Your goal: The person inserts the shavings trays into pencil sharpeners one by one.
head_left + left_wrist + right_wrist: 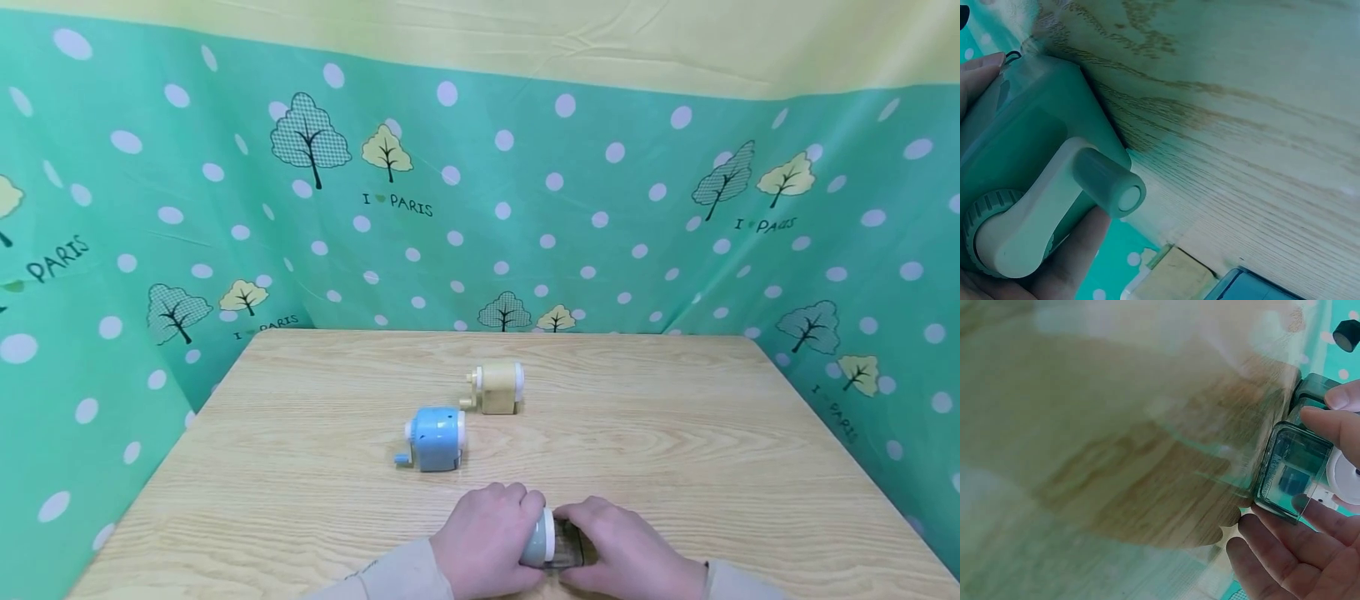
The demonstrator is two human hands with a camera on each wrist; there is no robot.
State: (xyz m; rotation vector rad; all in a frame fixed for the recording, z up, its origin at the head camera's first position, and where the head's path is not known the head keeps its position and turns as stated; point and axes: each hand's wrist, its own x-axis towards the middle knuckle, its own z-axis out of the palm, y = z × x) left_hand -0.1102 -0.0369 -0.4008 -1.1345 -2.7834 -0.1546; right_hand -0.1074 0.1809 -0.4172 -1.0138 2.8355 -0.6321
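Note:
A grey-green hand-crank pencil sharpener (534,542) is near the table's front edge, its crank (1041,212) toward the left wrist camera. My left hand (487,537) grips its body from the left. At its white front end is a clear, dark-tinted shavings drawer (568,547), which my right hand (633,550) holds between thumb and fingers. In the right wrist view the drawer (1294,472) sticks out beside the white round front (1343,475). Whether its inner end is still inside the body is hidden.
A blue crank sharpener (437,439) stands left of centre on the wooden table (675,433). Behind it is a cream-yellow one (498,389). Both cranks point left. Green dotted curtain (480,208) surrounds the table's back and sides.

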